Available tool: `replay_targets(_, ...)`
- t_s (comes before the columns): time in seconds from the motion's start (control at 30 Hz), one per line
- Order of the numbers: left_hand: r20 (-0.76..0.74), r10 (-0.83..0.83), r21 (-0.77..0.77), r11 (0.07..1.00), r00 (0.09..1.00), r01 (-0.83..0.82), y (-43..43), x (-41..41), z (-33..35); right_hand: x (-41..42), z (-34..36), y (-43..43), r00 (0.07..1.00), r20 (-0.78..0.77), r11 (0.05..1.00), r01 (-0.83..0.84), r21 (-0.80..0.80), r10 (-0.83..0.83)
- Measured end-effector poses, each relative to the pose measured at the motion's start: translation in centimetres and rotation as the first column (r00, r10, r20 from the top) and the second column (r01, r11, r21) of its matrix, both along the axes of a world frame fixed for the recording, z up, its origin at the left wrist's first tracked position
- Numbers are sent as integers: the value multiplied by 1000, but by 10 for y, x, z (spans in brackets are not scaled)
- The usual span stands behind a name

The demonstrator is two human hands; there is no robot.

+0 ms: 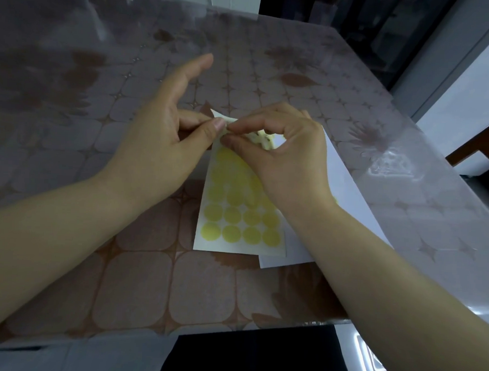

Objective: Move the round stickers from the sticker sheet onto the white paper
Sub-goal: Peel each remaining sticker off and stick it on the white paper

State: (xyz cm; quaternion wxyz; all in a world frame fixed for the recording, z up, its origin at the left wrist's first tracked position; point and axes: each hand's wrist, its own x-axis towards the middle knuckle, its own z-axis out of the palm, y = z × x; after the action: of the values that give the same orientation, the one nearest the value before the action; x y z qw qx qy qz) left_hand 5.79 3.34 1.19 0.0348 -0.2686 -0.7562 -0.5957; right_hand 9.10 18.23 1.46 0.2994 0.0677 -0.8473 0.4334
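Pinching sticker sheet (240,213), fingers (212,128) curled.

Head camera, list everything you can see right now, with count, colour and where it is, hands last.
Table: one, brown tile-pattern cover under clear plastic, fills the view.
Sticker sheet: one, white backing, centre of the table, top corner lifted and curled.
Stickers: yellow, round, in rows of four on the sheet; the upper rows are hidden by the hand, so no full count.
Paper: one, white, right of the sheet and partly under it.
Left hand: pinches the sheet's top corner.
Right hand: fingertips pinched at the curled top edge.
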Motion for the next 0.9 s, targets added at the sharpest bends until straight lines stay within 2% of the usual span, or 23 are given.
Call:
replay_targets(0.13, -7, 53, 2, 999, 999, -53, 0, -3, -2, 1, 1, -1, 999, -31, 999, 11, 48, -10)
replay_targets(0.27, 12, 62, 3, 998, 998, -62, 0, -5, -3, 3, 3, 2, 1000, 0, 997, -31, 64, 32)
replay_targets(0.47, 83, 10, 45, 999, 997, -14, 0, -9, -4, 3, 5, 6, 997, -20, 984, -64, 167, 69)
replay_targets(0.57, 128, -3, 57, 998, 992, -4, 0, -10, -6, 2, 6, 8, 995, 17, 980, -96, 173, 95)
replay_targets(0.67, 149, 5, 43, 999, 989, -12, -1, -12, -8, 3, 7, 10, 985, 101, 988, -148, 52, 143)
replay_targets(0.77, 146, 34, 6, 999, 989, -35, -2, -12, -6, 6, 13, 8, 969, 158, 974, -166, -152, 190)
replay_targets(0.83, 134, 55, -38, 998, 989, -50, -3, -13, -5, 7, 21, 9, 960, 186, 936, -144, -320, 212)
replay_targets(0.9, 118, 78, -70, 995, 990, -70, -6, -16, -6, 10, 34, 18, 945, 253, 911, -93, -401, 208)
